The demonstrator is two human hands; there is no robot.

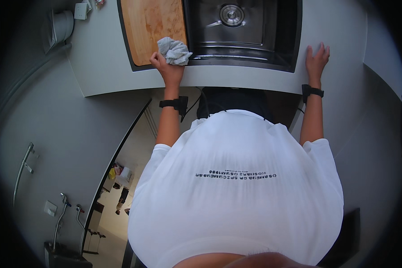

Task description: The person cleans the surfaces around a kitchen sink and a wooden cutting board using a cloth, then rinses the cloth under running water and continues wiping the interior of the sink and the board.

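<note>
My left hand (167, 67) is closed on a crumpled grey cloth (175, 52). The cloth lies over the lower right corner of a wooden cutting board (147, 30), at the edge of a dark metal sink (234, 37). My right hand (316, 62) rests on the light countertop (335, 37) to the right of the sink, fingers apart and holding nothing. Each wrist wears a black band. The sink basin shows a round metal drain (231, 15) and a wet-looking front ledge.
A grey wall with a white bowl-like object (63, 26) and a white socket box (81, 11) stands at the left. The countertop's front edge (127, 91) runs before my body. Low at left are a grab bar (21, 171) and pipes; a doorway shows a distant person.
</note>
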